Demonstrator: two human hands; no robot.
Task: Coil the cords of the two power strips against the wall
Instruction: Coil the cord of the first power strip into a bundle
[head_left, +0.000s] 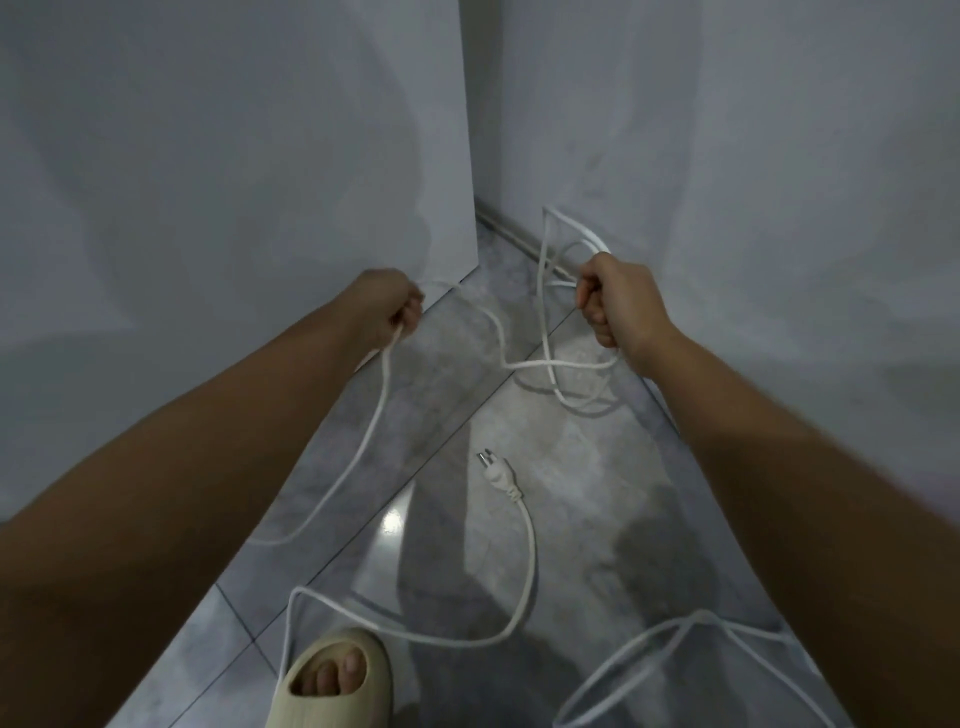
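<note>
A white cord (524, 365) stretches between both hands above the grey tiled floor. My left hand (392, 307) grips one run of it near the left wall. From there the cord sags down to the floor. My right hand (615, 304) grips a bunch of loose loops (558, 249) that hang beside the right wall. A white plug (496, 474) lies on the floor in the middle, its cord (527, 566) curving back toward my foot. More white cord loops (670, 660) lie at the bottom right. No power strip body is visible.
Two grey walls meet in a narrow corner (475, 208) ahead. A foot in a beige slipper (332, 680) stands on the tiles at the bottom, next to a cord run. A strip of open floor lies between the walls.
</note>
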